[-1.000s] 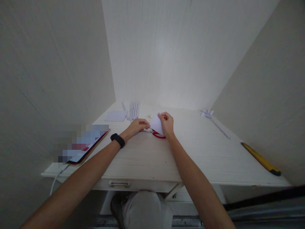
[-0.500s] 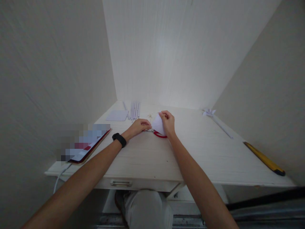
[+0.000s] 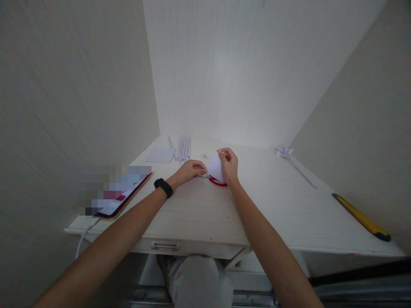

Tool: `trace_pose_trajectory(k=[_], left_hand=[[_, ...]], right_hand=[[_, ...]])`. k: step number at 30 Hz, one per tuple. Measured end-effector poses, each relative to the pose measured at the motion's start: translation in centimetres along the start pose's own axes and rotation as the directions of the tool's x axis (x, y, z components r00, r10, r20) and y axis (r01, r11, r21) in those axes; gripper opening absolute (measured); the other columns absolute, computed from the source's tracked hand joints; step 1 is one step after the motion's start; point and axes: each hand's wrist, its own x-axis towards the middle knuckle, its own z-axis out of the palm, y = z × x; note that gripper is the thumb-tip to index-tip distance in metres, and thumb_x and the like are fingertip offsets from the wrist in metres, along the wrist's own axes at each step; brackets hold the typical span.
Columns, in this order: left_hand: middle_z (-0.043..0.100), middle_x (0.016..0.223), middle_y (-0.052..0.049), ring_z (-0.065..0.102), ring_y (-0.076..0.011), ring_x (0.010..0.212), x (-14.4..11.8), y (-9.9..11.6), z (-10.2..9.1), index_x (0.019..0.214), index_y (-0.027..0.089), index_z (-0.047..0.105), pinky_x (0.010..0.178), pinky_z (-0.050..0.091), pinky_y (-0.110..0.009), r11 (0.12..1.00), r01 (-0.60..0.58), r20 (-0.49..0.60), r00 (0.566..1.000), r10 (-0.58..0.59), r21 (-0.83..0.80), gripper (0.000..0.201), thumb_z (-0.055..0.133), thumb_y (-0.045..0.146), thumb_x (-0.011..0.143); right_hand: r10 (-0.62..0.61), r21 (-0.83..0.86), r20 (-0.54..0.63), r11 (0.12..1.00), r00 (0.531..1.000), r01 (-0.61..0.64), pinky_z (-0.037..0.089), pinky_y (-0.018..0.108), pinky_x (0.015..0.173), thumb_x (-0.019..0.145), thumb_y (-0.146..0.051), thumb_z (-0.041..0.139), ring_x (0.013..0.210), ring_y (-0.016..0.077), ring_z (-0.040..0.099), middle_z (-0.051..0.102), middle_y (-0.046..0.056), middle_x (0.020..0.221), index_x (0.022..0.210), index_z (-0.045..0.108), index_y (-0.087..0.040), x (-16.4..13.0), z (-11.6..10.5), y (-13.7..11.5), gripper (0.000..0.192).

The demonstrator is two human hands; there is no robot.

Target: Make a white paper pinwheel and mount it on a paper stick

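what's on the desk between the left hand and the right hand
In the head view, the left hand and right hand meet at a white paper piece; red-handled scissors lie on the desk just beneath it.

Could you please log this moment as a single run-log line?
right hand: holds white paper piece | left hand: on desk, by red-handled scissors | phone: left edge

Desk (image 3: pixel 282 214): pale wood-grain top, set in a narrow alcove; one shallow drawer under the near edge with a metal handle (image 3: pixel 163 246). Far wall (image 3: pixel 244 72): white, finely ribbed panelling, brightest at its middle. Left wall (image 3: pixel 70 94) and right wall (image 3: pixel 369 119): plain beige, dimmer. Floor below the desk: dark, too shadowed to make out.
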Motion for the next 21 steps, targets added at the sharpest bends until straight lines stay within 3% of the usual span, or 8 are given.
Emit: trace_pose_trajectory(k=[8, 13, 21], left_hand=[[0.058, 0.057, 0.001, 0.047, -0.0087, 0.051, 0.40, -0.96, 0.10, 0.071, 0.015, 0.066, 0.049, 0.032, -0.021, 0.999, -0.044, 0.034, 0.998, 0.045, -0.017, 0.017, 0.065, 0.031, 0.069], [0.060, 0.061, 0.000, 0.050, -0.0097, 0.053, 0.14, -0.45, 0.08, 0.071, 0.014, 0.065, 0.048, 0.031, -0.021, 1.000, -0.004, 0.027, 1.000, 0.005, -0.027, 0.017, 0.064, 0.031, 0.068], [0.061, 0.064, -0.001, 0.051, -0.0107, 0.057, 0.46, -0.73, -0.46, 0.069, 0.016, 0.065, 0.055, 0.039, -0.023, 0.997, -0.031, -0.140, 0.990, 0.021, -0.070, 0.017, 0.065, 0.032, 0.067]], right_hand=[[0.008, -0.081, -0.074, 0.997, 0.997, -0.014, 0.034, 0.025, 0.060, 0.078, -0.033, 0.049, 0.062, 0.0134, 0.044, 0.050, -0.002, 0.063, 0.069, 0.055, -0.018, -0.10, -0.52, -0.09, 0.018], [-0.006, -0.093, -0.064, 0.996, 0.998, 0.000, 0.034, 0.025, 0.061, 0.079, -0.032, 0.046, 0.064, 0.0138, 0.045, 0.051, -0.001, 0.066, 0.070, 0.053, -0.019, 0.06, -0.49, 0.24, 0.017], [0.074, -0.063, -0.009, 0.995, 0.997, -0.074, 0.037, 0.025, 0.060, 0.079, -0.038, 0.045, 0.066, 0.0145, 0.047, 0.054, 0.000, 0.071, 0.079, 0.057, -0.019, 0.08, -0.37, 0.82, 0.023]])
